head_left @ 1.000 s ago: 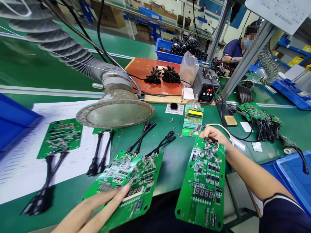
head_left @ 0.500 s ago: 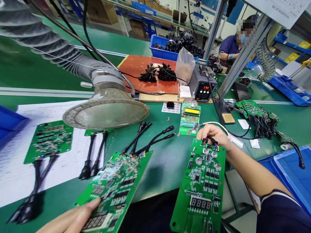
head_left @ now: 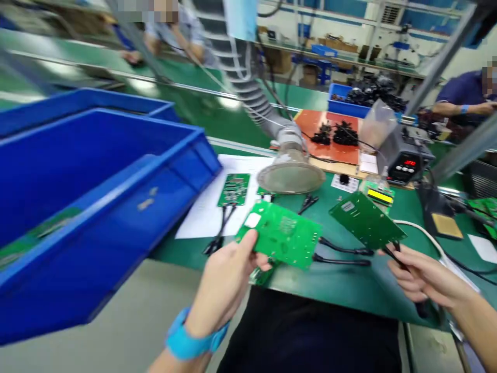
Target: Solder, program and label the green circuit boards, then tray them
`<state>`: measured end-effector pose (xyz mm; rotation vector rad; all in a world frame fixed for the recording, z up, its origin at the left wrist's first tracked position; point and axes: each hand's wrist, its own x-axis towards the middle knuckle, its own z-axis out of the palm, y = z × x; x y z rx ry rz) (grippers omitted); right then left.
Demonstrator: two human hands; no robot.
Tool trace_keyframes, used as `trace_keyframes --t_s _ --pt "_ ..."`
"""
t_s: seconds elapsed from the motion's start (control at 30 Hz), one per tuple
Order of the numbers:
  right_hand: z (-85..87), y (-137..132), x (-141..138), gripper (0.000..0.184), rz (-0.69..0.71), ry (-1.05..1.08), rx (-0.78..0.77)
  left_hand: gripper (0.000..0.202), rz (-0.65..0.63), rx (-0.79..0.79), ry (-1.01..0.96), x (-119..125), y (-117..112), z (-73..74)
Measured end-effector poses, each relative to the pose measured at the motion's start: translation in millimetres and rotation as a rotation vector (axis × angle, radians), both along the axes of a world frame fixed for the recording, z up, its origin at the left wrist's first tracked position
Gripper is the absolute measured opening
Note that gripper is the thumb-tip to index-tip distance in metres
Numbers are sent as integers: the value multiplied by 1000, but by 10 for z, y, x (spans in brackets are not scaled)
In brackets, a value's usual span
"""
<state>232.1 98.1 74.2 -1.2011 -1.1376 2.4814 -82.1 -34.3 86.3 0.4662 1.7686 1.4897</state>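
Observation:
My left hand (head_left: pixel 224 287), with a bright blue band on its wrist, is shut on a green circuit board (head_left: pixel 281 234) and holds it tilted above the bench. A second green circuit board (head_left: pixel 365 220) is held by my right hand (head_left: pixel 425 275), gripped at its lower corner among black wires. Both boards show their plainer undersides. A pair of black cable leads (head_left: pixel 344 254) runs right from the left board over the green bench mat (head_left: pixel 295 285). Part of another board (head_left: pixel 262 275) shows just under my left hand.
A large blue plastic crate (head_left: pixel 97 207) stands at the left. Ahead are a fume extractor hood (head_left: pixel 290 173), a paper sheet (head_left: pixel 202 220) under a cabled board (head_left: pixel 233 189), a yellow-screened test board (head_left: pixel 379 196), a soldering station (head_left: pixel 406 160) and an orange mat (head_left: pixel 326 134). A co-worker (head_left: pixel 464 98) sits at the far right.
My view has swung left, bringing the blue crate in. Both boards have been lifted off the bench and turned, undersides now showing, with my hands gripping them in the air.

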Motion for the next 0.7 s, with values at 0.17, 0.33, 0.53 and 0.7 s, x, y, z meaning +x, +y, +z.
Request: trace_keyframes --t_s 0.17,0.33,0.53,0.7 --pt "-48 -83 87 31 -87 -125 66 47 -65 44 -170 -7 68 62" --pt "-66 -101 -26 34 -68 -95 169 47 -102 68 -182 15 18 53" --pt "-37 -68 -156 38 18 -32 238 48 -87 82 -111 -75 -70 -15" --pt "45 -117 -232 40 16 -135 366 43 -90 77 -194 -331 -440 205"
